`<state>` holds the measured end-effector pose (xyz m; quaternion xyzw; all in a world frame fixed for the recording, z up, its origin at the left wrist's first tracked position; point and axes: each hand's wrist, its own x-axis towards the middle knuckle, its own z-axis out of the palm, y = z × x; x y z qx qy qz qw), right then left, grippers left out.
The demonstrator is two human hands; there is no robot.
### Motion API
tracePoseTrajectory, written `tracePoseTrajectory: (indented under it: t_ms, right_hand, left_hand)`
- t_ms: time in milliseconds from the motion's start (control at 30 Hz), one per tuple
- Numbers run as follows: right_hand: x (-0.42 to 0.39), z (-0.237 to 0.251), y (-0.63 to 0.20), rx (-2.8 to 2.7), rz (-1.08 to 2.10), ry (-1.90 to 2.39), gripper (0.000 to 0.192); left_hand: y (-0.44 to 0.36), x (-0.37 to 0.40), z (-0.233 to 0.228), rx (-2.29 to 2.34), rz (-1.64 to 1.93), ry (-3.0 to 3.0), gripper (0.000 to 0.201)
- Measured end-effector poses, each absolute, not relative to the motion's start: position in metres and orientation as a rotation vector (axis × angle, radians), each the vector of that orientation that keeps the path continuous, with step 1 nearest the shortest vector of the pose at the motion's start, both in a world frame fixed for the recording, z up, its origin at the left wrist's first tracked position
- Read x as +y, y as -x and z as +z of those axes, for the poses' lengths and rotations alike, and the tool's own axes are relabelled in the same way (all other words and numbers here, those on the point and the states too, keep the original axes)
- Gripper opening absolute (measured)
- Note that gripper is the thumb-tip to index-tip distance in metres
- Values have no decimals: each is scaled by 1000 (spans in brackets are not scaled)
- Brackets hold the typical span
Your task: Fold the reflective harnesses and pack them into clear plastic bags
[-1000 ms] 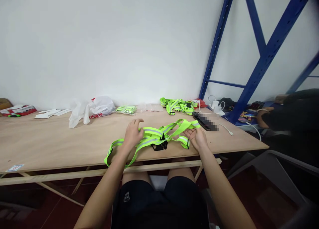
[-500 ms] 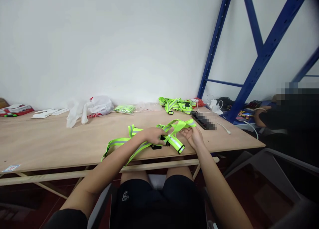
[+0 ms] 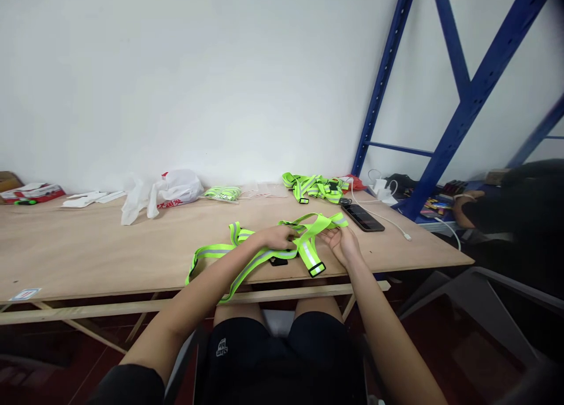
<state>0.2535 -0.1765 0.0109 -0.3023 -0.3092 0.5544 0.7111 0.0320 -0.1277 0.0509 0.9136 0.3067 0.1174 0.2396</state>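
Note:
A neon-green reflective strap vest (image 3: 309, 250) with grey stripes lies loosely spread along the table's front edge, one strap hanging over it. My left hand (image 3: 281, 238) has its fingers curled around the straps near the vest's middle. To its right, my right hand (image 3: 342, 244) is palm up, pinching a raised strap between thumb and fingers. Between the hands, a strap end with a black slider buckle (image 3: 316, 270) points toward me. A small black piece (image 3: 278, 262) lies below my left hand, partly covered by a strap.
Behind the vest lies a pile of similar green straps (image 3: 315, 186). A phone (image 3: 362, 217) and white cable sit at right. Along the wall are a bagged green item (image 3: 223, 193) and a white plastic bag (image 3: 180, 187). Blue rack posts (image 3: 434, 164) and another person's arm (image 3: 465, 208) are farther right.
My left fingers have shifted at the straps, and the dark buckle parts beside them are now covered. The buckled strap end has swung slightly left. My right hand keeps its hold.

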Motion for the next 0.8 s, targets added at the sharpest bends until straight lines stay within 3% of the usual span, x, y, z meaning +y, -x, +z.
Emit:
tracePoseTrajectory:
  t_ms: [300, 800]
  right_hand:
    - [-176, 10, -254, -740, 1197, 675, 13]
    - [-177, 12, -267, -733, 1006, 687, 28]
  left_hand:
    - [-37, -125, 45, 920, 225, -2350, 35]
    - [2, -146, 95, 703, 750, -2077, 39]
